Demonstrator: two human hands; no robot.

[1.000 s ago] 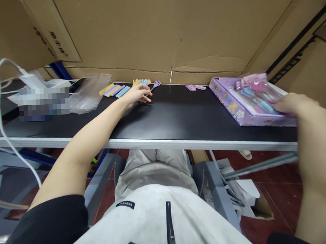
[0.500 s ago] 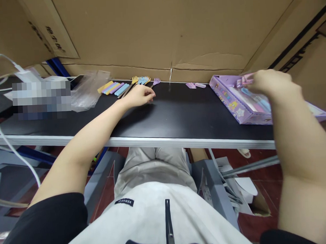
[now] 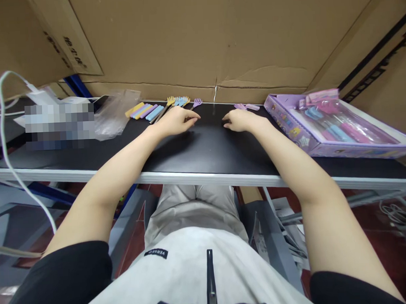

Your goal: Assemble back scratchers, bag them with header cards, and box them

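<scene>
My left hand (image 3: pixel 177 121) rests over the black table (image 3: pixel 209 147), thumb and forefinger a little apart, with nothing seen between them. Just behind it lie several back scratchers with small claw-shaped heads: a yellow one (image 3: pixel 170 100), blue ones (image 3: pixel 179 102) and a purple one (image 3: pixel 197 102). Their coloured handles (image 3: pixel 144 110) lie side by side to the left. Across from it, my right hand (image 3: pixel 241 120) hovers with loosely bent, parted fingers and holds nothing visible. Small pink pieces (image 3: pixel 246 107) lie right behind that hand.
A purple open box (image 3: pixel 301 141) on the right holds blue and pink items (image 3: pixel 339 128) under clear plastic. Clear plastic bags (image 3: pixel 116 117) and a white cable (image 3: pixel 7 147) are on the left. Cardboard walls (image 3: pixel 171 41) stand behind the table's far edge.
My right hand has come away from the purple box and moved left to the middle of the table. A pink item now lies in the box's upper part. My left hand stays about where it was.
</scene>
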